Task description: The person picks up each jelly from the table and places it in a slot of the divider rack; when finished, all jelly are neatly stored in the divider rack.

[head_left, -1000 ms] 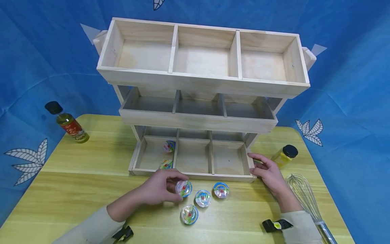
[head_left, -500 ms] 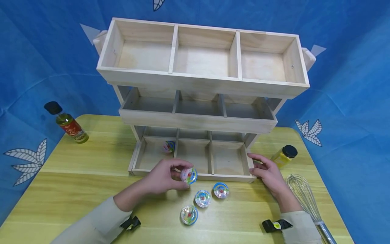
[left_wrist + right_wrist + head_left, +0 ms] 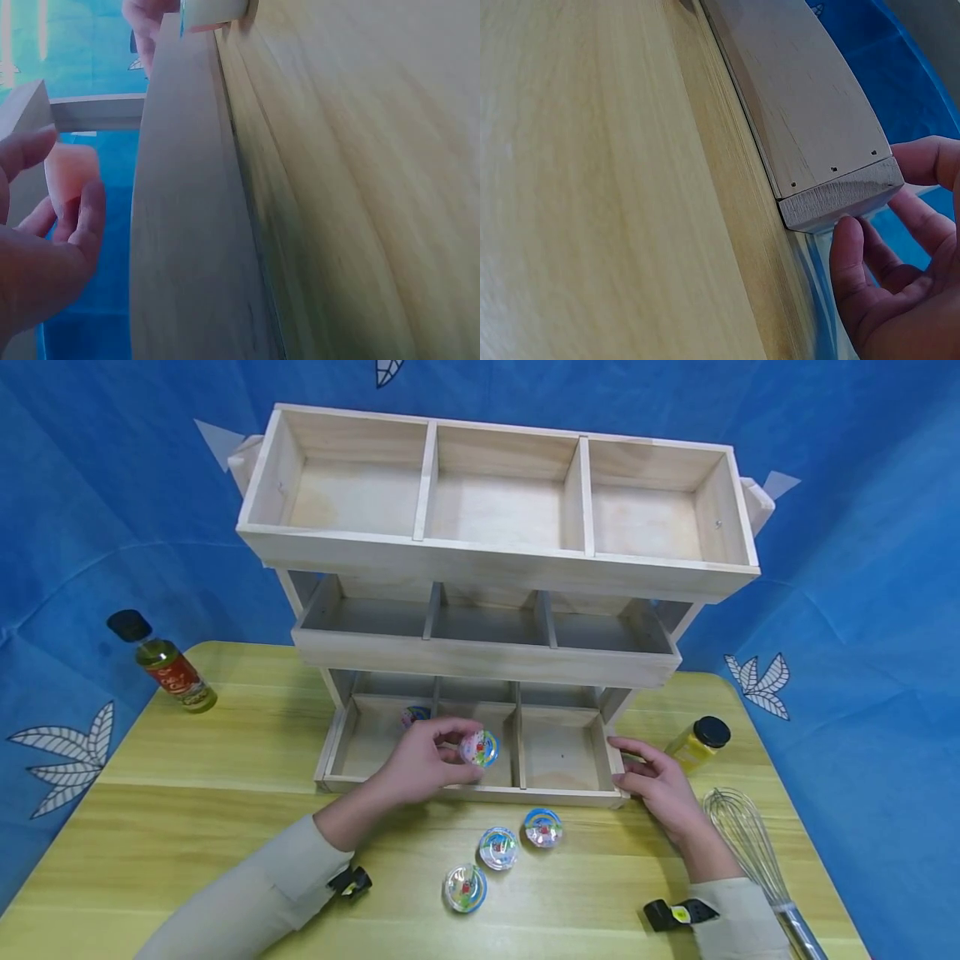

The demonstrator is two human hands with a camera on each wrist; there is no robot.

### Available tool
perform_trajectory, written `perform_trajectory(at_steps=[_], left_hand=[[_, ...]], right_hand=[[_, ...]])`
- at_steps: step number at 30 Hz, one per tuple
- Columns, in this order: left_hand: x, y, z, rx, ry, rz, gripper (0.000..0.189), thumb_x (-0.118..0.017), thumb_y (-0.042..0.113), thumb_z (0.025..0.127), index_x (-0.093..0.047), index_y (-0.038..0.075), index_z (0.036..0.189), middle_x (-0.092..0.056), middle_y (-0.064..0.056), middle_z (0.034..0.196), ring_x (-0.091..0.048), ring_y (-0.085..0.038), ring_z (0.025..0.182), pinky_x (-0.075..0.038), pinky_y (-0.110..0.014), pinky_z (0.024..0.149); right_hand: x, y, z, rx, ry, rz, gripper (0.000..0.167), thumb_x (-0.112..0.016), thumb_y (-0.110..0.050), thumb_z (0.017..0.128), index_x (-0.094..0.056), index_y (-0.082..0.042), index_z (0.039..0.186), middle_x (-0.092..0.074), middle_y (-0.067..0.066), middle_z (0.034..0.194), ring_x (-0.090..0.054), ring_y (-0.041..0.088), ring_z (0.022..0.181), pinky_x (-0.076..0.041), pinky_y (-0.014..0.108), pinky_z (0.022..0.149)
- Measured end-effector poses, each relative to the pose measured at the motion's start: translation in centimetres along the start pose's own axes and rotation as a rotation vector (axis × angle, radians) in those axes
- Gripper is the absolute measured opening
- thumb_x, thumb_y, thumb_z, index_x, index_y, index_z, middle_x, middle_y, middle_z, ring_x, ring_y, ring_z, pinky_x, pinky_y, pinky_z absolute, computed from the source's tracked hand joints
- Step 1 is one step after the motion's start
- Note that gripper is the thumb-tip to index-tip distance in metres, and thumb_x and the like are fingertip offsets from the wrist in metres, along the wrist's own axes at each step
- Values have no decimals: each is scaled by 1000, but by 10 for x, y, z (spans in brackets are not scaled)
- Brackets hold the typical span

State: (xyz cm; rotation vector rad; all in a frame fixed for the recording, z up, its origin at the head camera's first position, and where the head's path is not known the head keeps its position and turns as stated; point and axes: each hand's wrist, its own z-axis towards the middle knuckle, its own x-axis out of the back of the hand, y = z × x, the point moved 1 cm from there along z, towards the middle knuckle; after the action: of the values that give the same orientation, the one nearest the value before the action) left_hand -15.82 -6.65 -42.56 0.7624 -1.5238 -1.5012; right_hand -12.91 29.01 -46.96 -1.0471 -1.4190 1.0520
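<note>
My left hand (image 3: 431, 760) holds a small jelly cup (image 3: 478, 748) with a printed lid between thumb and fingers. It is above the middle compartment of the wooden rack's (image 3: 495, 795) bottom tier. The left wrist view shows the pinkish side of this jelly cup (image 3: 73, 171). Another jelly cup (image 3: 414, 715) lies in the bottom-left compartment, partly covered by the left hand. My right hand (image 3: 663, 789) grips the bottom tier's right front corner; in the right wrist view its thumb and fingers are around the board's end (image 3: 844, 196). Three jelly cups (image 3: 498, 848) lie on the table before the rack.
A green bottle (image 3: 176, 672) with a black cap stands at the table's left. To the right are a yellow jar (image 3: 697, 743) with a black lid and a wire whisk (image 3: 750, 835). Two upper tiers (image 3: 487, 664) overhang the bottom one. Blue cloth (image 3: 112, 527) hangs behind.
My left hand has lifted the jelly cup from the table in front of the rack and carried it up and rightward over the bottom-middle compartment. The right hand has stayed put.
</note>
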Motion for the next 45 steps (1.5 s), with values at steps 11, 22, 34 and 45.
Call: perform_trajectory(at_steps=[11, 22, 34, 45], left_hand=[[-19, -16, 30, -12, 166, 53, 52, -84, -5, 74, -64, -6, 122, -66, -16, 107, -69, -27, 87, -59, -30, 74], [-29, -29, 55, -12, 244, 231, 52, -86, 6, 74, -66, 0, 122, -66, -10, 101, -67, -25, 88, -58, -28, 75], [-29, -44, 65, 43, 288, 277, 53, -88, 5, 71, -67, 1, 119, -67, -5, 93, -63, -21, 83, -56, -29, 70], [-30, -49, 66, 32, 259, 384, 49, -89, 4, 70, -68, -1, 113, -67, -4, 90, -62, -19, 81, -54, -28, 71]], right_hand=[[0, 0, 0, -8, 3, 0, 53, -66, 4, 88, -52, 5, 139, -45, 24, 141, -61, 15, 105, -55, 26, 80], [1, 1, 0, -8, -4, 6, 53, -66, 3, 89, -52, 5, 139, -46, 25, 141, -61, 16, 106, -56, 27, 80], [0, 0, 0, -3, -5, 8, 53, -66, 5, 88, -52, 5, 139, -46, 25, 140, -61, 19, 106, -56, 26, 80], [0, 0, 0, 0, -7, 20, 52, -65, 5, 89, -51, 6, 139, -46, 26, 140, -62, 18, 105, -56, 27, 80]])
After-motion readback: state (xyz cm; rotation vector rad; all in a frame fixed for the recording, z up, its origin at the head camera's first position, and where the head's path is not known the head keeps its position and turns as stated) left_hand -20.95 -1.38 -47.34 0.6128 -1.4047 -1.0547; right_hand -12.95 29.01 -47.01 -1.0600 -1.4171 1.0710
